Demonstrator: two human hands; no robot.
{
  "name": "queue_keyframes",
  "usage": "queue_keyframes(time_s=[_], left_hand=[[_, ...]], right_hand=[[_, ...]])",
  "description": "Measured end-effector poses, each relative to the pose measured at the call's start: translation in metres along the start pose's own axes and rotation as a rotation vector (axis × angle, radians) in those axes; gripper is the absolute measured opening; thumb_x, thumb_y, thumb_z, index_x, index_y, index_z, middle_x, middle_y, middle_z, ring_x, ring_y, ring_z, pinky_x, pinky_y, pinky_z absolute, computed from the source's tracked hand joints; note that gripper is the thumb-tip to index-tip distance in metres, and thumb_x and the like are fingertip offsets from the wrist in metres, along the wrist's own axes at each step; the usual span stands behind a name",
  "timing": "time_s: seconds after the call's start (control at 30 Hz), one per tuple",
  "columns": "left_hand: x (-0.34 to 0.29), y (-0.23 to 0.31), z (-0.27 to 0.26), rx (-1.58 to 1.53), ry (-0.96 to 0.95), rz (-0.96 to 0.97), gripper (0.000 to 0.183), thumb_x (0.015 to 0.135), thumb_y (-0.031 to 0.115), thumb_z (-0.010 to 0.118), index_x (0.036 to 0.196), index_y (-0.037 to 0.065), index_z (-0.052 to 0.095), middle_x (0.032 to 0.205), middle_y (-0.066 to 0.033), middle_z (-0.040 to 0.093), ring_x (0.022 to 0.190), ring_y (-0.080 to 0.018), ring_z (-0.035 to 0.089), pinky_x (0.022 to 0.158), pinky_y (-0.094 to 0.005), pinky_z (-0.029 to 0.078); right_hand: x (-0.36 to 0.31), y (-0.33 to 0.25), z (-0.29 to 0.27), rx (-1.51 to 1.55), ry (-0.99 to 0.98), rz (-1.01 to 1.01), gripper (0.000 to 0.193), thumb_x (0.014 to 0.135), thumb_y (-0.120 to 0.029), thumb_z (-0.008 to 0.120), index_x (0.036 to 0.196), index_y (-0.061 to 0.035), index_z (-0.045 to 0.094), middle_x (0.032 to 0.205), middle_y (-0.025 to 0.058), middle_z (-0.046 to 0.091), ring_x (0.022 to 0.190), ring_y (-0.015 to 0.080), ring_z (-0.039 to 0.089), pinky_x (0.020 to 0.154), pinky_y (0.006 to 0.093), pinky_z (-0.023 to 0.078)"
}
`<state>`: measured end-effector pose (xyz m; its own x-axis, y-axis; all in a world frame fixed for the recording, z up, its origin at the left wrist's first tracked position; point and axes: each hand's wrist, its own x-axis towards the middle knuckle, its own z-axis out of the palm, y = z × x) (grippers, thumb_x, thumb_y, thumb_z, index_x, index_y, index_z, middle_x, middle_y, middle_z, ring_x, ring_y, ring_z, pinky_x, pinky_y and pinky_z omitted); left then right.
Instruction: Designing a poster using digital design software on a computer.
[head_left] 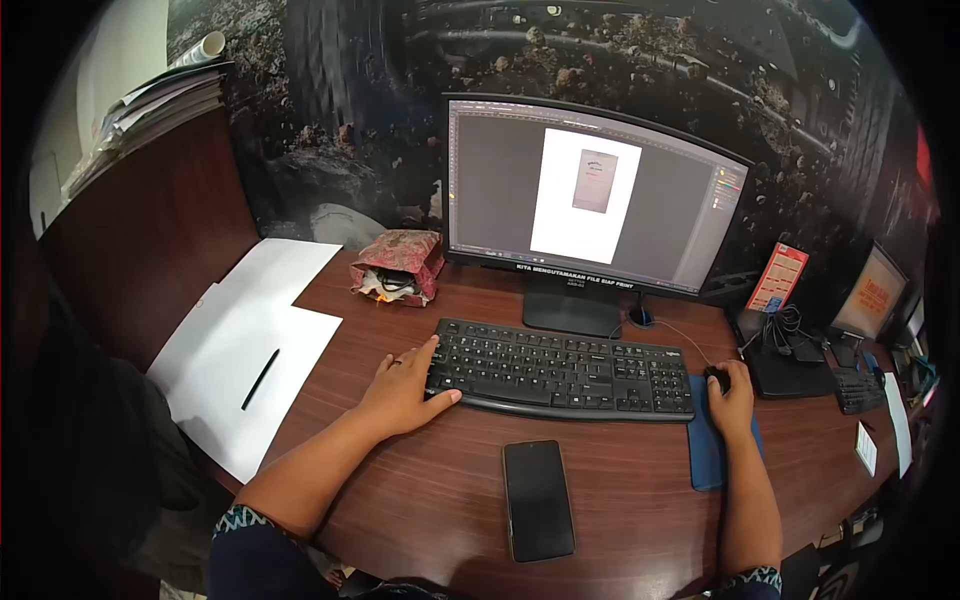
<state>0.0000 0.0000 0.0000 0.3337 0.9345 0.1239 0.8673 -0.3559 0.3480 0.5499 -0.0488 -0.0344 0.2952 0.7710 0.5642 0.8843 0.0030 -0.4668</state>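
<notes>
1. The left hand (pixel 400 388) rests with fingers spread on the keyboard's (pixel 562 368) 9 o'clock end; the right hand (pixel 732 400) cups the mouse (pixel 716 377) at 3 o'clock.
2. On the monitor (pixel 590 195) a page layout is open, seemingly mid-edit (hard to judge).
3. The keyboard's long axis runs 9 to 3 across the tabletop (pixel 620 500).

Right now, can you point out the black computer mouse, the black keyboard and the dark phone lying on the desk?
black computer mouse (pixel 714 378): head view, front part showing beyond the right hand.
black keyboard (pixel 565 368): head view, middle key rows.
dark phone (pixel 538 499): head view, centre of its blank screen.
</notes>
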Motion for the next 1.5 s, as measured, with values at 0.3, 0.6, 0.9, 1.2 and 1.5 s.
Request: queue_keyframes(time_s=[0.3,0.6,0.9,1.2,1.5], left_hand=[[0.000,0.002,0.001,-0.011,-0.005,-0.017,0.099,0.093,0.054,0.068,0.160,-0.002,0.023,0.149,-0.0318,0.048,0.143,-0.0419,0.044,0.122,-0.0572,0.024],[0.001,0.003,-0.001,-0.015,-0.011,-0.019,0.097,0.093,0.053,0.068,0.159,-0.003,0.024,0.149,-0.0318,0.049,0.143,-0.0421,0.045,0.122,-0.0581,0.024],[0.002,0.002,0.001,-0.019,-0.003,-0.011,0.097,0.093,0.051,0.068,0.159,-0.003,0.024,0.151,-0.0317,0.047,0.144,-0.0415,0.044,0.122,-0.0586,0.024],[0.003,-0.002,0.004,-0.011,0.010,0.005,0.097,0.094,0.056,0.065,0.161,0.000,0.023,0.152,-0.0303,0.046,0.146,-0.0411,0.042,0.122,-0.0586,0.024],[0.002,0.000,0.003,-0.002,0.003,-0.009,0.097,0.094,0.055,0.065,0.160,-0.001,0.023,0.153,-0.0307,0.045,0.146,-0.0413,0.042,0.122,-0.0586,0.025]], right_hand=[[-0.001,-0.001,0.001,-0.001,0.052,-0.047,0.024,0.086,-0.011,0.071,0.108,-0.0038,0.069,0.127,0.0191,0.062,0.119,0.0407,0.061,0.099,0.0450,0.050],[0.000,-0.004,-0.002,-0.031,0.011,-0.029,0.022,0.086,-0.011,0.071,0.107,-0.0025,0.069,0.125,0.0196,0.064,0.119,0.0407,0.061,0.100,0.0452,0.049],[0.001,-0.003,-0.002,-0.019,0.009,-0.023,0.022,0.085,-0.011,0.070,0.105,-0.0031,0.069,0.124,0.0186,0.064,0.119,0.0403,0.061,0.100,0.0451,0.049],[0.001,-0.003,-0.003,-0.051,-0.011,-0.008,0.023,0.084,-0.011,0.070,0.106,-0.0050,0.066,0.124,0.0137,0.066,0.117,0.0379,0.062,0.098,0.0441,0.049],[0.000,-0.007,-0.003,-0.047,0.007,-0.010,0.023,0.083,-0.011,0.068,0.106,-0.0051,0.066,0.122,0.0134,0.066,0.116,0.0378,0.063,0.098,0.0440,0.049]])
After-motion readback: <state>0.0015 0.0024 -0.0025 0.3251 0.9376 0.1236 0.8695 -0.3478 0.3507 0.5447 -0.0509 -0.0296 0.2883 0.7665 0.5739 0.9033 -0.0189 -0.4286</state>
